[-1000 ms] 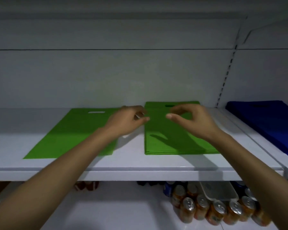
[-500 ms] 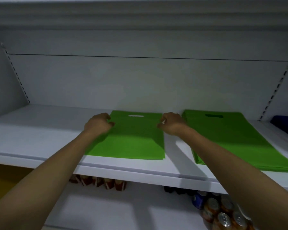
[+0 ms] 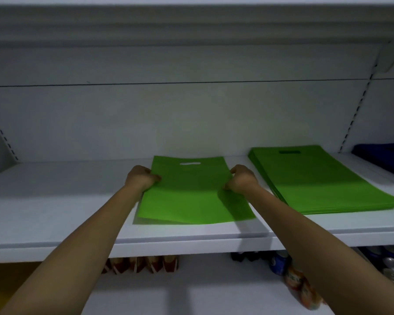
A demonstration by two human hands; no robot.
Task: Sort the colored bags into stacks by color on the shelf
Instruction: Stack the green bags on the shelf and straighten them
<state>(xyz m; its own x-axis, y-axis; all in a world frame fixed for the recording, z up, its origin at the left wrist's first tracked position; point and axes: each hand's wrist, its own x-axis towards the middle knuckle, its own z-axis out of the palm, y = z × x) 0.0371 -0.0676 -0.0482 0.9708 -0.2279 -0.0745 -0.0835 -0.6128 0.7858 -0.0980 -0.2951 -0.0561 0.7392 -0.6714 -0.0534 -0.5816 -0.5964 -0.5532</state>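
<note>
A single green bag [image 3: 191, 194] with a cut-out handle lies on the white shelf [image 3: 55, 201], its front edge lifted slightly. My left hand [image 3: 141, 179] grips its left edge and my right hand [image 3: 241, 183] grips its right edge. To the right sits a stack of green bags [image 3: 316, 180], flat on the shelf. Dark blue bags [image 3: 384, 158] show at the far right edge.
The shelf's left part is bare white surface up to a slotted upright [image 3: 2, 135]. Another slotted upright [image 3: 355, 114] stands between the green stack and the blue bags. Below, a lower shelf holds drink cans [image 3: 298, 285] and small cartons [image 3: 143, 264].
Both hands have closed on the side edges of the single green bag. Its front edge has risen a little off the shelf. The view has shifted slightly left.
</note>
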